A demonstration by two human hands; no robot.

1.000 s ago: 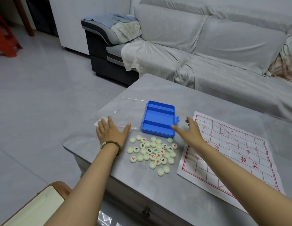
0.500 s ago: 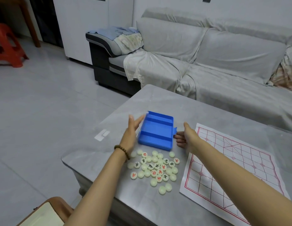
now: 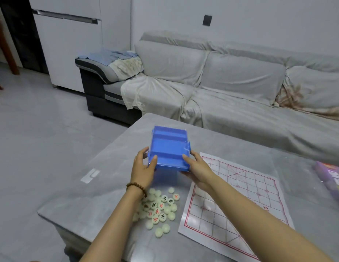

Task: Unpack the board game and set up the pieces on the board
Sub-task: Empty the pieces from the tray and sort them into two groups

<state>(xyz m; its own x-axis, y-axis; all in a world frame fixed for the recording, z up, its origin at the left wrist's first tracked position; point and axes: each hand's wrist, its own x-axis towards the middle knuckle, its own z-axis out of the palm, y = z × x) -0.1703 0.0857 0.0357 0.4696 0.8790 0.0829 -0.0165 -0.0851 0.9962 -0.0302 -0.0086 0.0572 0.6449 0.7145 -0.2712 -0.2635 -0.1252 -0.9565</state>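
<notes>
grey glossy desk [image 3: 100, 201] fills the lower half of the head view. nearest the person, a loose pile of round cream game pieces [image 3: 161, 210] lies on the desk; some show red or black characters face up, others show a blank side. the left forearm crosses over the left part of this pile. just right of the pile, a white paper board [image 3: 240, 195] with a red grid lies flat, and the right forearm passes above its near left corner.

beyond the pile, both hands hold a blue plastic box [image 3: 169, 148] between them. left hand [image 3: 144, 169], with a bead bracelet [image 3: 136, 187] on the wrist, grips the left side of the box, thumb laid on top. right hand [image 3: 198, 169] grips the right side, thumb likewise on top. the hands are apart, each clamped on one side of the box. the box shows ribbed compartments, with clear plastic along its edges. it sits above the desk, with a blue reflection beneath it, beyond the pieces and left of the board.

a purple package [image 3: 331, 176] lies at the right edge of the desk. behind the desk stands a grey covered sofa [image 3: 231, 82], and a white cabinet [image 3: 70, 44] at far left.
</notes>
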